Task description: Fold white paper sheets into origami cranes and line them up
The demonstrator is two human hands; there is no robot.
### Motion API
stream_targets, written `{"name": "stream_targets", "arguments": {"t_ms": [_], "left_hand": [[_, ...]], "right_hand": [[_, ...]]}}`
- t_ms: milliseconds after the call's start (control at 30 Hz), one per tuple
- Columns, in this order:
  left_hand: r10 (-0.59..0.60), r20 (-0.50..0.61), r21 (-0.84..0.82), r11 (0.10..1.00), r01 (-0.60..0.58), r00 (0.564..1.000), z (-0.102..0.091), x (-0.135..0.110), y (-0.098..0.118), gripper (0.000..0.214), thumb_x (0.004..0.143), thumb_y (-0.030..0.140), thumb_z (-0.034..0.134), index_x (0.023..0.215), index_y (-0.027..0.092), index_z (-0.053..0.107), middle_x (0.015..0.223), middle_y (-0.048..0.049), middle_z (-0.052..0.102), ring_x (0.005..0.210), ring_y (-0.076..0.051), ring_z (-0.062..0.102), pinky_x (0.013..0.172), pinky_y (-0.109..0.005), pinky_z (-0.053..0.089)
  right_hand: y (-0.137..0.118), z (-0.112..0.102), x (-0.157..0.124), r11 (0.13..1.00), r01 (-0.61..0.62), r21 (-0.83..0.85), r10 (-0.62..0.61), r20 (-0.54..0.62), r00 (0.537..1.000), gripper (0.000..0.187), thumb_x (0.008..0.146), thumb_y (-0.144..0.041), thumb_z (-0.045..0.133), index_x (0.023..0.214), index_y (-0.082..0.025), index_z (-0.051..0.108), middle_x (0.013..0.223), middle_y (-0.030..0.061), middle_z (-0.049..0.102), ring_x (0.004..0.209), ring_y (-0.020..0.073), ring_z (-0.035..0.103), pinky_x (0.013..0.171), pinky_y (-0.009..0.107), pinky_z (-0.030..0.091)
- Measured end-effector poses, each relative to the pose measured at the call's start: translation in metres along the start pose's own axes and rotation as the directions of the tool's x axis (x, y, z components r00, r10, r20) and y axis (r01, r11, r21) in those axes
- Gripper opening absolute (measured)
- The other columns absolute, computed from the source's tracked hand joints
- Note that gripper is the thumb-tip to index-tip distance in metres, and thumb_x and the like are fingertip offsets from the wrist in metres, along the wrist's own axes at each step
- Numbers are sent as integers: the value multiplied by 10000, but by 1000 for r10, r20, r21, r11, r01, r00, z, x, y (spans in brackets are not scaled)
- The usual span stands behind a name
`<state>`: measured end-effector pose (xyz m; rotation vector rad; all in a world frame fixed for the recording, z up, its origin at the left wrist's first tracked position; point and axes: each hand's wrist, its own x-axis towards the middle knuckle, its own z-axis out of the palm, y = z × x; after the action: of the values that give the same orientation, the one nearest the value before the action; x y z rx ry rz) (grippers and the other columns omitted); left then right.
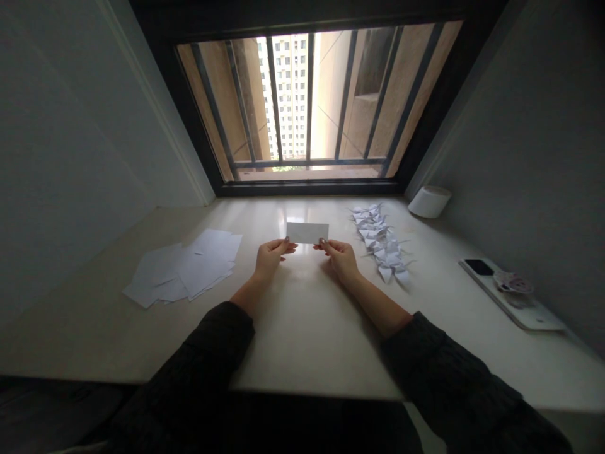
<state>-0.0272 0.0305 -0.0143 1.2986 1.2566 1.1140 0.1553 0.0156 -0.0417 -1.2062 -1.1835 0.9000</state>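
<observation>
Both of my hands hold a small white rectangle of paper point(307, 232) just above the sill, in the middle of the view. It looks folded, with its long side running left to right. My left hand point(271, 255) pinches its lower left corner between thumb and fingers. At the lower right corner, my right hand point(341, 255) grips it the same way. Left of my hands lies a loose, overlapping pile of white paper sheets point(208, 258). To the right, several folded paper cranes point(378, 236) are grouped in rows, with pointed ends sticking out.
The pale sill point(302, 340) ends at a front edge close to my body. At the right are a white cylindrical object point(430, 202) by the wall and a phone point(529, 314) with a round grip on its back. A barred window point(307, 113) is behind.
</observation>
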Motion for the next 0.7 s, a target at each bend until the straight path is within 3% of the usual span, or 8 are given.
{"name": "stream_targets", "arguments": {"t_ms": [133, 233, 333, 433, 533, 700], "left_hand": [[105, -114, 31, 994, -102, 988, -1, 2, -3, 413, 785, 501, 527, 1006, 174, 649, 1030, -109, 680, 852, -200, 653, 612, -246, 422], [312, -196, 208, 940, -271, 930, -3, -3, 3, 408, 790, 427, 569, 1150, 234, 580, 1132, -77, 639, 930, -189, 623, 715, -273, 450], [546, -104, 475, 761, -441, 831, -4, -10, 12, 406, 785, 372, 606, 1177, 272, 578, 1221, -63, 586, 1084, -217, 538, 861, -333, 426], [643, -1, 616, 603, -506, 766, -3, -14, 16, 337, 794, 346, 605, 1124, 282, 624, 1179, -55, 610, 1112, -234, 505, 966, -389, 345], [652, 27, 658, 559, -504, 758, -2, -15, 15, 311, 799, 346, 600, 1101, 289, 640, 1128, -55, 638, 1056, -237, 534, 953, -401, 327], [605, 54, 636, 593, -494, 795, 0, -16, 15, 296, 808, 356, 586, 1091, 296, 648, 1095, -60, 665, 1029, -235, 569, 952, -395, 300]], "right_hand": [[-2, -1, 0, 989, 116, -87, -124, -90, 988, 385, 760, -531, 553, 759, -184, 718, 806, 61, 709, 741, 197, 598, 651, 301, 398], [-7, -2, -2, 965, 185, -185, -197, -52, 979, 366, 796, -511, 514, 773, -205, 712, 833, 54, 701, 756, 192, 592, 651, 300, 400], [-13, 0, -6, 938, 239, -249, -241, 25, 970, 353, 814, -495, 498, 730, -214, 695, 770, 44, 686, 740, 188, 578, 641, 295, 403], [-15, 2, -9, 924, 279, -261, -273, 61, 960, 333, 815, -481, 508, 703, -220, 682, 742, 39, 671, 717, 182, 565, 641, 295, 412], [-15, 3, -10, 919, 285, -271, -281, 55, 958, 328, 812, -473, 517, 683, -223, 685, 727, 40, 668, 707, 184, 561, 640, 298, 412], [-13, 1, -8, 934, 201, -294, -207, 11, 978, 360, 800, -493, 517, 649, -218, 694, 700, 36, 682, 669, 183, 566, 627, 298, 400]]}}
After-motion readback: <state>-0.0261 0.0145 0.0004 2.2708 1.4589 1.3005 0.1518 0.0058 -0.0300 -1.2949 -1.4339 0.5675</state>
